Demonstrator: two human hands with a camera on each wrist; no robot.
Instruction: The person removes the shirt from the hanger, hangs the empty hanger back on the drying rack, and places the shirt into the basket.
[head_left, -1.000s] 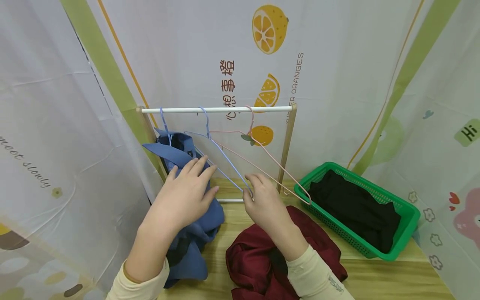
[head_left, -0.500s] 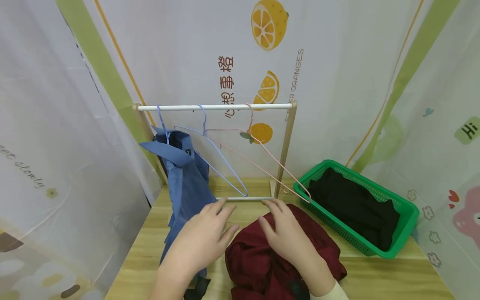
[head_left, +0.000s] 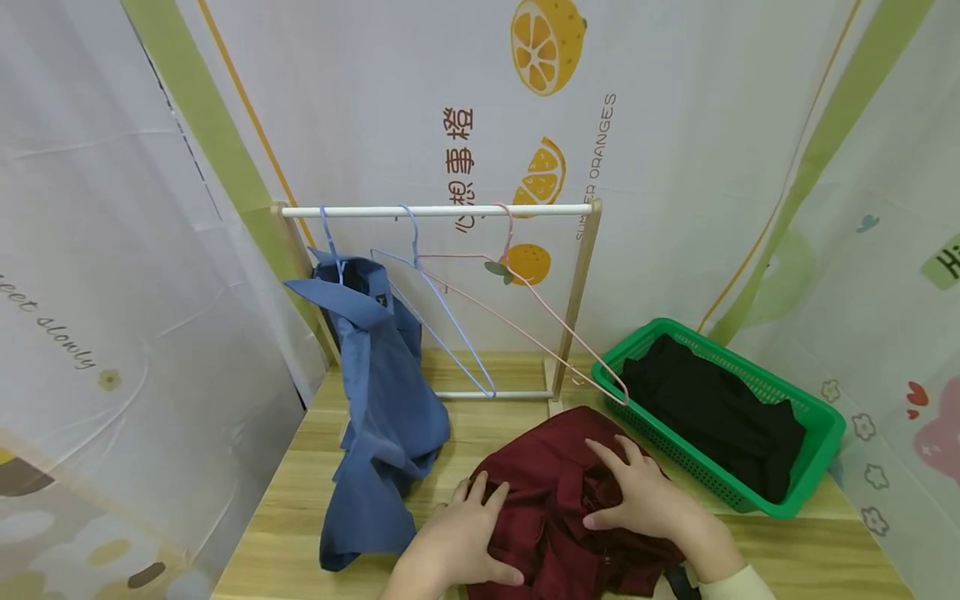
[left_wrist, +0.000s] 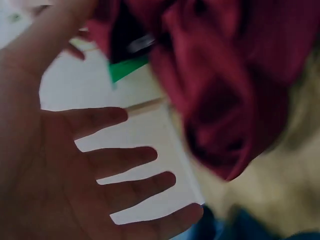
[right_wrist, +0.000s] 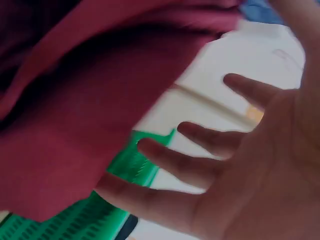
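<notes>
A dark red garment (head_left: 540, 492) lies crumpled on the wooden table near its front. My left hand (head_left: 461, 533) is over its left edge, fingers spread and straight; the left wrist view shows the palm beside the hanging red cloth (left_wrist: 230, 90). Over the garment's right part is my right hand (head_left: 648, 496), fingers apart and extended. In the right wrist view its fingertips are right at the edge of the red fabric (right_wrist: 90, 125). A blue shirt (head_left: 382, 392) hangs on a blue hanger at the rack's left end, its lower part resting on the table.
The small rack has a white rod (head_left: 442, 212). An unused blue hanger (head_left: 450, 321) and a pink hanger (head_left: 540, 300) hang from it. At right stands a green basket (head_left: 817, 467) holding black cloth (head_left: 712, 408). Printed curtains (head_left: 360, 100) surround the table.
Both hands have come down from the blue shirt and blue hanger to the dark red garment. The blue shirt now hangs free of the hands, and the red cloth has shifted in shape.
</notes>
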